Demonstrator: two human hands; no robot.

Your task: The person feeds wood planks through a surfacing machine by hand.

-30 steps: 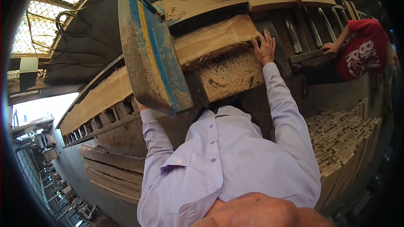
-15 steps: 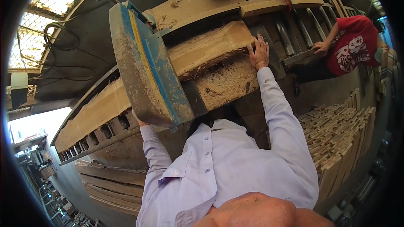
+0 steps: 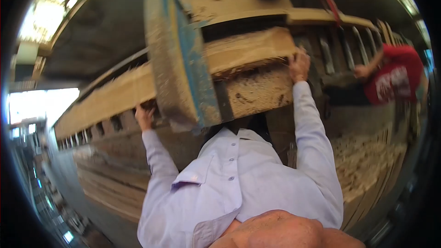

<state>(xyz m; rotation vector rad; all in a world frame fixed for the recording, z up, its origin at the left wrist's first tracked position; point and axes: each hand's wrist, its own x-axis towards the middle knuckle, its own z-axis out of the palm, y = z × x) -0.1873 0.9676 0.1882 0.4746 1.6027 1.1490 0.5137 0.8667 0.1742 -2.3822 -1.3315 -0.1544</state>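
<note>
- On my feed the long wooden plank (image 3: 250, 48) slants across the upper half of the frame, its middle hidden behind the blue guard (image 3: 195, 71).
- I see the right hand (image 3: 299, 65) at the plank's right end, right of centre, fingers bent against the corner; I cannot tell whether that grip is closed.
- I find the left hand (image 3: 144, 117) left of the guard, fingertips at the plank's lower edge; whether this grip pinches the wood, I cannot tell.
- White lettering (image 3: 392, 85) covers part of a person's red shirt (image 3: 406, 57) at far right, too blurred for me to read.
- Sawdust coats the bench (image 3: 259, 94) just below the plank; I spot a red clamp (image 3: 328, 3) at upper right.
</note>
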